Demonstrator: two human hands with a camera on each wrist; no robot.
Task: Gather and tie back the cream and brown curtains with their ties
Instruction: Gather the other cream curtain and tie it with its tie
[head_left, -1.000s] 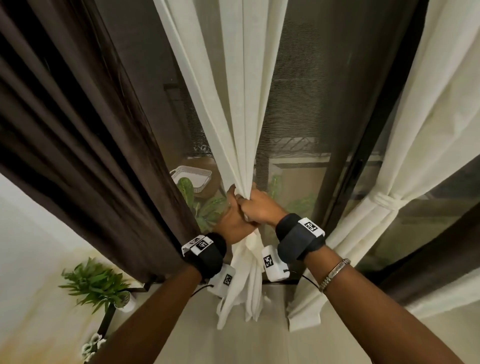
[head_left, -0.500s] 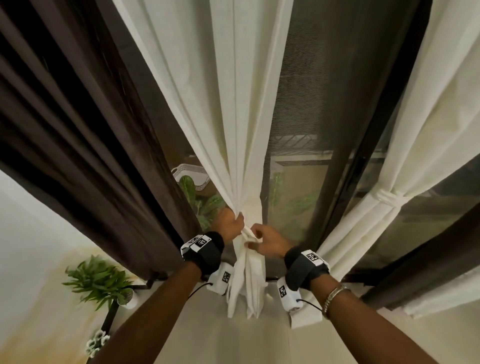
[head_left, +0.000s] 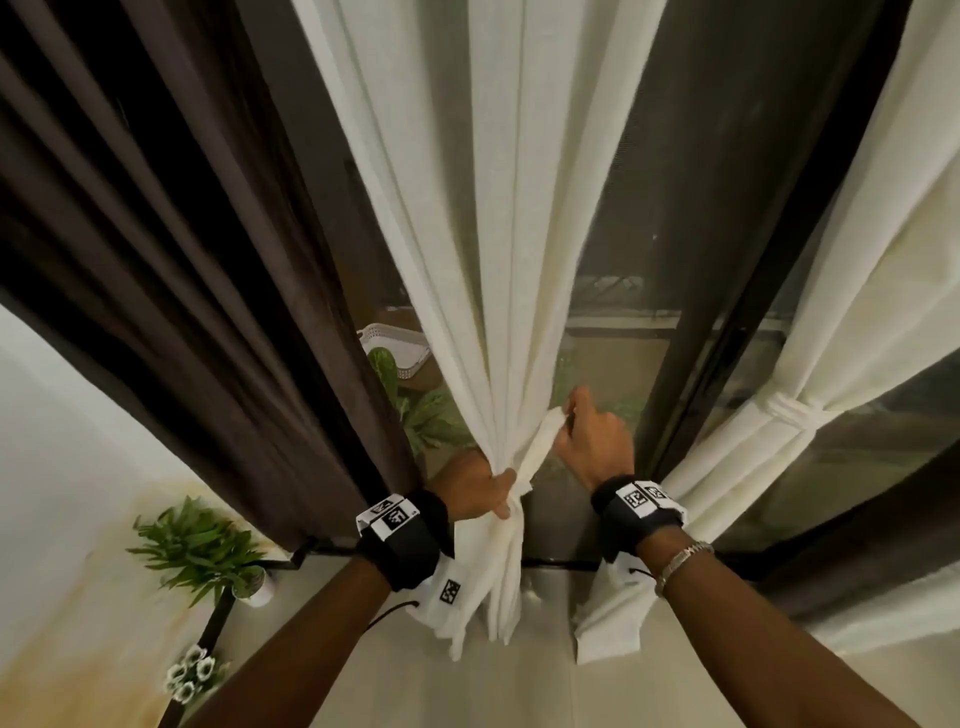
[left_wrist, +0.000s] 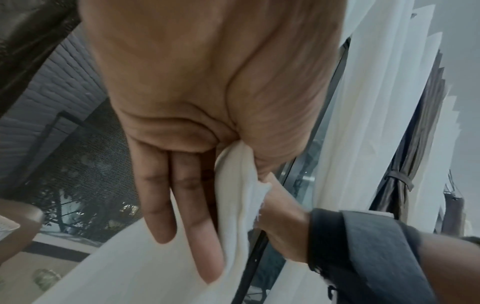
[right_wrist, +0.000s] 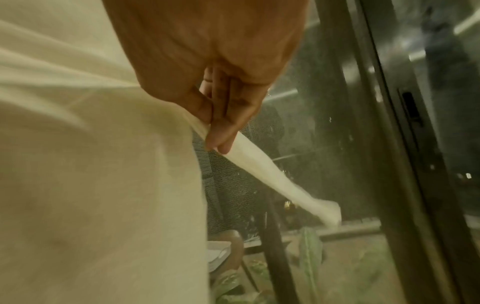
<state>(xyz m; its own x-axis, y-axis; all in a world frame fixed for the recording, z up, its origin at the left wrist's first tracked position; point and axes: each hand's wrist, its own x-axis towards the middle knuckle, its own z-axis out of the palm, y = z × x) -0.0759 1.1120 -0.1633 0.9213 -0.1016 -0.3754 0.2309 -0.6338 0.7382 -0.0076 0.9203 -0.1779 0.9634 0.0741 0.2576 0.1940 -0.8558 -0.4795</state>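
The middle cream curtain (head_left: 498, 208) hangs bunched into a narrow neck. My left hand (head_left: 480, 491) grips that neck, with the thumb round the front; in the left wrist view the thumb of the left hand (left_wrist: 228, 164) clamps cream cloth (left_wrist: 239, 185) against the fingers. A cream tie strip (head_left: 540, 447) runs from the neck up to my right hand (head_left: 569, 415). In the right wrist view the right hand (right_wrist: 211, 125) pinches the strip (right_wrist: 262, 170), whose free end hangs loose. The brown curtain (head_left: 182, 260) hangs untied at the left.
A second cream curtain (head_left: 784, 410) at the right is tied with its band, with brown curtain (head_left: 883, 499) beyond it. A dark window frame (head_left: 670, 415) stands just right of my right hand. A potted plant (head_left: 197, 545) on a black stand is at lower left.
My hands, together on the curtain neck a second ago, have parted. The right hand has drawn the tie strip out, up and to the right. The left hand keeps its hold.
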